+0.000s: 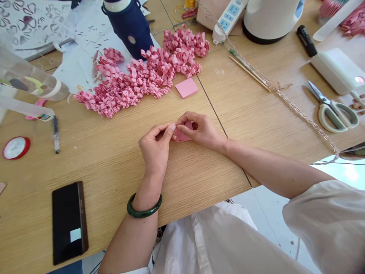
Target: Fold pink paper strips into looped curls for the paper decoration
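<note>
Both hands meet over the wooden table (114, 160), pinching one small pink paper piece (182, 135). My left hand (155, 146), with a green bangle on its wrist, grips the paper's left edge between thumb and fingers. My right hand (201, 129) curls over the paper's right side, fingers closed on it. Most of the paper is hidden under the fingers. A flat pink paper square (186, 87) lies just beyond the hands. Behind it spreads a heap of curled pink paper pieces (137, 78).
A black phone (69, 222) lies near the front left edge, a red tape roll (16, 147) and a pen (56, 134) further left. A navy bottle (129, 24) stands behind the heap. Scissors (332, 108), wooden sticks (249, 72), a power strip (229, 17) and a white appliance (270, 17) sit at the right.
</note>
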`<state>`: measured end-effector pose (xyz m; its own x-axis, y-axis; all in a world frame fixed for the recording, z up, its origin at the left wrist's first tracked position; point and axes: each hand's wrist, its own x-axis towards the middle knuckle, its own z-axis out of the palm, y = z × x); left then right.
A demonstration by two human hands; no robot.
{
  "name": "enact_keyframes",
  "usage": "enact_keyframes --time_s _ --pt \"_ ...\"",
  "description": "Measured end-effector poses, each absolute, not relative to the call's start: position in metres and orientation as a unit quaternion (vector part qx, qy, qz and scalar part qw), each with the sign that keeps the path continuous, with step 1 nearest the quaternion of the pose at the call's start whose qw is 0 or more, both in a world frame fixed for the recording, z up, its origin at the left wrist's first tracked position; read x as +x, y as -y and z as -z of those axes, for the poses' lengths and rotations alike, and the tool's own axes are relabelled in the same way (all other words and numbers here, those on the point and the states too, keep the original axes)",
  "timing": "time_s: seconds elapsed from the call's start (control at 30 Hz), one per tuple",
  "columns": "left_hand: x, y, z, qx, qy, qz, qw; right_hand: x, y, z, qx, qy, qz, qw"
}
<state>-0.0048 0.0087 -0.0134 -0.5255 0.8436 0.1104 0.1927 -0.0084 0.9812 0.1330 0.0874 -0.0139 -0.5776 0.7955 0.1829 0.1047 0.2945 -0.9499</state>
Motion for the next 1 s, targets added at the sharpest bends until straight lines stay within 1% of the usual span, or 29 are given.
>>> enact_keyframes --time_s 0.3,0.43,0.73,1.0 --pt "-0.0029 -0.0085 0.0065 0.341 -0.617 -0.608 0.365 0.1323 -0.0898 0.0154 -0.317 0.724 -0.502 0.352" --pt "-0.0031 -0.0085 0.0087 0.347 -0.623 -0.600 0.361 0.1325 -0.0892 0.0139 -0.321 0.722 -0.505 0.346" --pt "-0.0037 -0.0085 0.0092 0.391 -0.648 -0.580 0.302 0.1342 -0.0883 0.0119 -0.319 0.732 -0.502 0.332" --pt "-0.0047 -0.0085 0.0097 0.358 -0.641 -0.582 0.350 0.1328 -0.0891 0.0153 -0.315 0.735 -0.494 0.341"
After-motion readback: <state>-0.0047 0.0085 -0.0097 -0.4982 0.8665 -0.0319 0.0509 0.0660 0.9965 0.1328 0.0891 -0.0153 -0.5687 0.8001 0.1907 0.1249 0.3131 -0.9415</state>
